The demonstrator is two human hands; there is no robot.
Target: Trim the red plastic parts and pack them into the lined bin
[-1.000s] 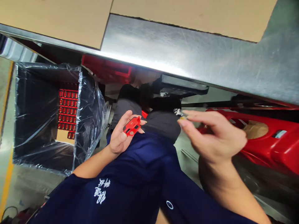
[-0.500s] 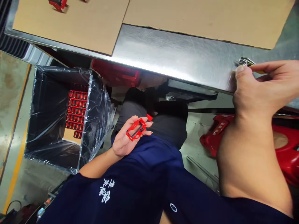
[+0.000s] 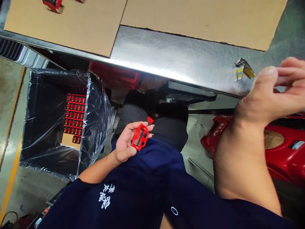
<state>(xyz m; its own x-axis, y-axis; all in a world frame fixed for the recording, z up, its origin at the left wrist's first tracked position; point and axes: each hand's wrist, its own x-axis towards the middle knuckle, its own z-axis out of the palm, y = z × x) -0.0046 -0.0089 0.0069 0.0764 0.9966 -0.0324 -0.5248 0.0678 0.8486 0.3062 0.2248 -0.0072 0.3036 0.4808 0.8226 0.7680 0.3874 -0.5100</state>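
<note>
In the head view my left hand [image 3: 126,140] holds a red plastic frame part [image 3: 140,137] above my lap. Its rectangular opening and a dark inner edge face up, and the thumb presses on the near end. On the metal table's right side lies a small hand tool with yellow handles [image 3: 245,70], which looks like pliers or nippers. Just right of the tool, my right hand [image 3: 281,86] hovers over the table edge. Its fingers are apart, with nothing seen in them and a gap to the tool.
A plastic-lined black bin [image 3: 51,127] at the left holds rows of red parts [image 3: 74,114] on cardboard. Cardboard sheets [image 3: 190,19] cover much of the metal table [image 3: 152,47]. Red parts [image 3: 52,4] lie at the top left. A large red moulded piece [image 3: 283,152] sits below at right.
My right hand has let go of the yellow-handled tool and moved right, leaving it on the table. The red frame part has turned slightly in my left hand.
</note>
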